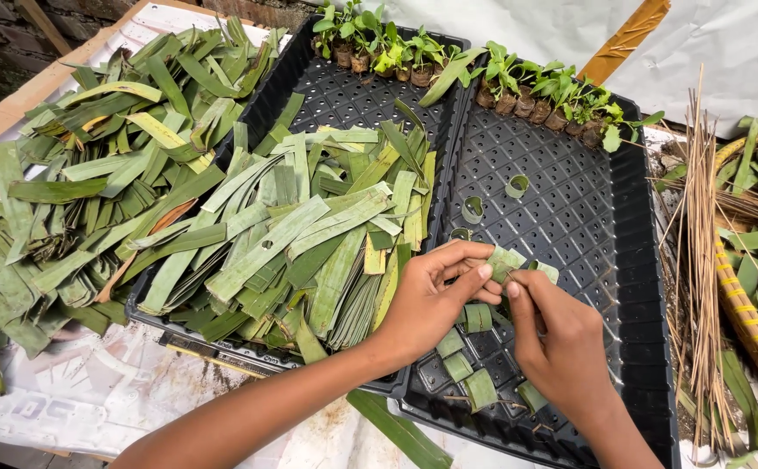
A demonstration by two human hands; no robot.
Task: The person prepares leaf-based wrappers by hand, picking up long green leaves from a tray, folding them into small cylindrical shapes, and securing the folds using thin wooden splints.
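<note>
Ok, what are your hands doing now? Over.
Left hand and right hand both pinching one rolled leaf strip. Over black tray. Leaf rings below, nothing blocking.

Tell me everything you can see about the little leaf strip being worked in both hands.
The leaf strip is a short, pale green band of flat, ribbed leaf, curled into a small ring. The left hand pinches it from the left, the right hand from the right with its fingers at the overlap. It is held just above the right black tray, near finished leaf rings lying below it.
</note>
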